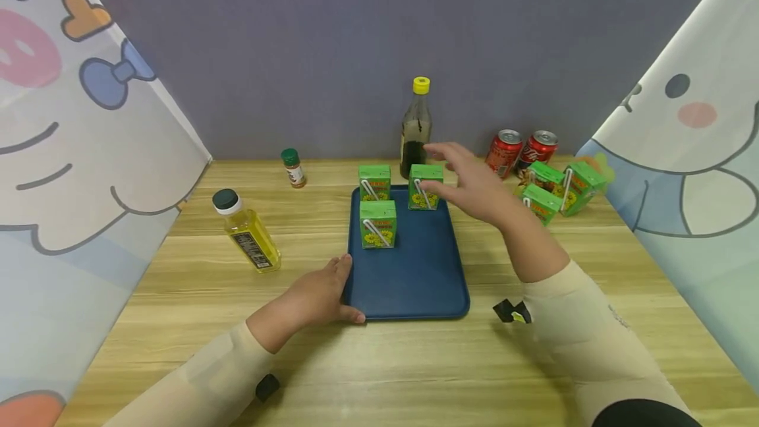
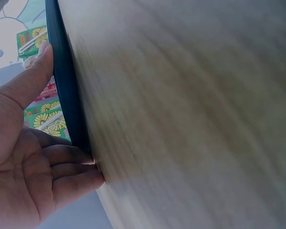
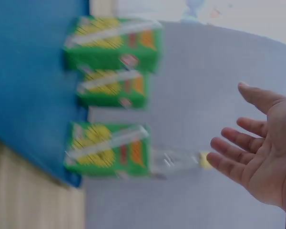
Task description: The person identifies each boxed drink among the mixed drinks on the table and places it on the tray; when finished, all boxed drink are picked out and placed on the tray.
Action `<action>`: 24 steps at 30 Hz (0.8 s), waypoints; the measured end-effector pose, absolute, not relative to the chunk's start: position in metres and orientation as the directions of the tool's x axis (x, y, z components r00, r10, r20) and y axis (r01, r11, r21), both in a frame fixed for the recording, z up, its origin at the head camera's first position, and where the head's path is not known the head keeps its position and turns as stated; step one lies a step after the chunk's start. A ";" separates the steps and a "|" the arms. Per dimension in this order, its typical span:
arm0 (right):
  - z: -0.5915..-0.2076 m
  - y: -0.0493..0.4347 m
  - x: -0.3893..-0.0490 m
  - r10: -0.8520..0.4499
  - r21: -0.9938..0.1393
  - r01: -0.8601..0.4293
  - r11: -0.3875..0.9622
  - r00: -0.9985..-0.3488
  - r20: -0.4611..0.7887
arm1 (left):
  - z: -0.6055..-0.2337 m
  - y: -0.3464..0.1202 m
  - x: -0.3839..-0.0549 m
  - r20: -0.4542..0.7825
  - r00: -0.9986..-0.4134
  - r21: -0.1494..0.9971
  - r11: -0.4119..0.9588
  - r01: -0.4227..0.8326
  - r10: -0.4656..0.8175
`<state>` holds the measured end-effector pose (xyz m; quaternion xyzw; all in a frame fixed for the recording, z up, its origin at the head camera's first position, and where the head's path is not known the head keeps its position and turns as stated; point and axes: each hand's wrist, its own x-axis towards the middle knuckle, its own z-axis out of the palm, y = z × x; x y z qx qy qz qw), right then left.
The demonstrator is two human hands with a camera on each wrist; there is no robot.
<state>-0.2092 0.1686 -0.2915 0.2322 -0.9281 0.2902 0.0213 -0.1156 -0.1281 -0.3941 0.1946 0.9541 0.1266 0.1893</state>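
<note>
Three green juice boxes with white straws stand on the blue tray (image 1: 415, 282): one at the back left (image 1: 375, 183), one at the back right (image 1: 424, 196) and one in front of the left one (image 1: 378, 232). My left hand (image 1: 320, 295) touches the tray's left edge, thumb by the front corner and fingers along the side. Above the tray's right back part hovers my right hand (image 1: 474, 186), fingers spread and nothing held. In the right wrist view that hand (image 3: 262, 148) is apart from the juice boxes, its palm bare.
A dark sauce bottle (image 1: 416, 130) stands behind the tray. Left are an oil bottle (image 1: 252, 236) and a spice jar (image 1: 294, 170). At the right are two red cans (image 1: 504, 153) and several more juice boxes (image 1: 584, 186). A grey wall (image 1: 296, 51) bounds the back.
</note>
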 end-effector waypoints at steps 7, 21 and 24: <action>-0.280 0.237 -0.193 -0.230 -0.598 -0.327 0.732 -0.944 0.235 | -0.395 -0.128 -0.115 -0.322 -0.850 0.316 0.894 0.318 0.417; -0.327 0.331 -0.183 -0.045 -0.465 -0.037 0.885 -0.999 -0.007 | -0.395 -0.128 -0.116 -0.329 -0.844 0.315 0.892 0.324 0.423; -0.336 0.339 -0.184 -0.052 -0.468 -0.012 0.884 -0.996 -0.072 | -0.394 -0.128 -0.117 -0.334 -0.843 0.312 0.893 0.323 0.422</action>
